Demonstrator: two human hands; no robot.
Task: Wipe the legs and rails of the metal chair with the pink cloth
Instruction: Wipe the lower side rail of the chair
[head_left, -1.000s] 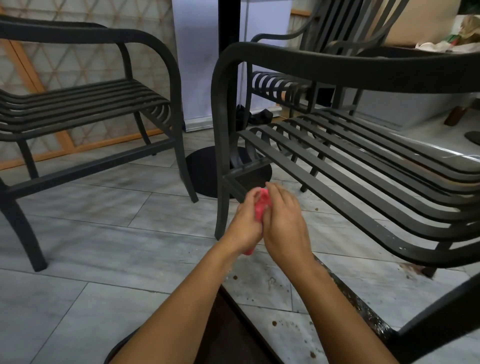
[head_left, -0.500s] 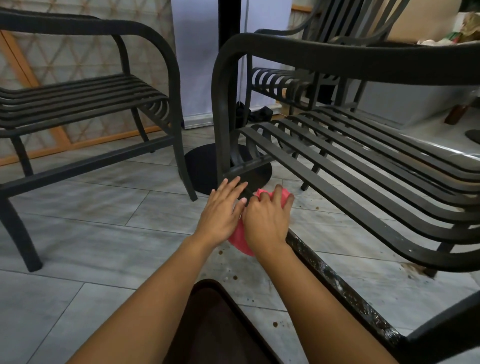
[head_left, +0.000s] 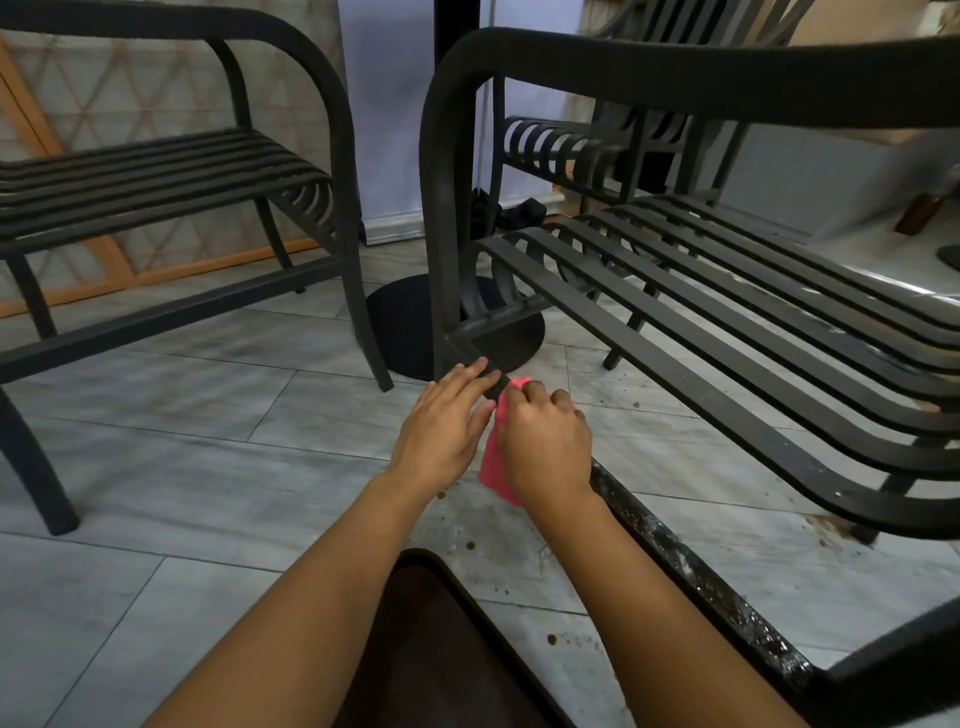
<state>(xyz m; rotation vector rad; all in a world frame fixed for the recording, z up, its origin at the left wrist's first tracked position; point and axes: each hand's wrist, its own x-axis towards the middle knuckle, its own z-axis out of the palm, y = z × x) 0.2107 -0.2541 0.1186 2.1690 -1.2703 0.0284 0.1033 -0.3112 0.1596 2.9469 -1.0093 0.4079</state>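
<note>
A dark metal chair with a slatted seat fills the right side. Its low side rail runs from the front leg toward me and is speckled with dirt. The pink cloth is wrapped over this rail near the leg. My right hand is closed on the cloth and the rail. My left hand lies beside it with fingers stretched flat along the rail, touching the cloth's edge.
A second dark slatted chair stands at the left, a third behind. A black round table base and post sit between them. The grey tiled floor carries crumbs. A dark brown object lies at the bottom centre.
Both hands have slid forward along the rail toward the chair's front leg. The left hand went from clasping the cloth to lying flat with fingers stretched.
</note>
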